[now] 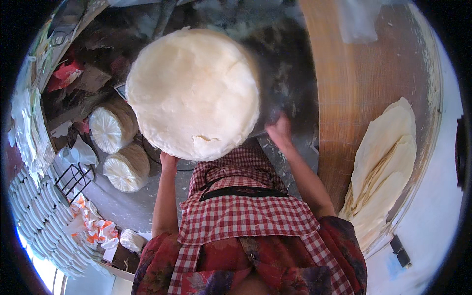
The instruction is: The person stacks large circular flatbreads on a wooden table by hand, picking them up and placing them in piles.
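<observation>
A large round stack of thin, pale flatbread sheets (195, 88) fills the middle of the view, its top sheet slightly wrinkled and torn near the front edge. My left hand (168, 160) holds the stack at its near left edge, with the fingers hidden beneath. To the right of the stack, apart from its rim, is my right hand (280, 129), blurred by motion. A faint translucent smear, perhaps clear plastic, shows by its fingers; whether they grip it is unclear.
Two plastic-wrapped round stacks (126, 167) stand on the grey floor at left, near a black wire rack (75, 180). Folded flatbread sheets (385, 166) lie on the wooden table (335, 92) at right. Crumpled orange-and-white bags (97, 226) and piled pale blue curved items (42, 217) occupy the lower left.
</observation>
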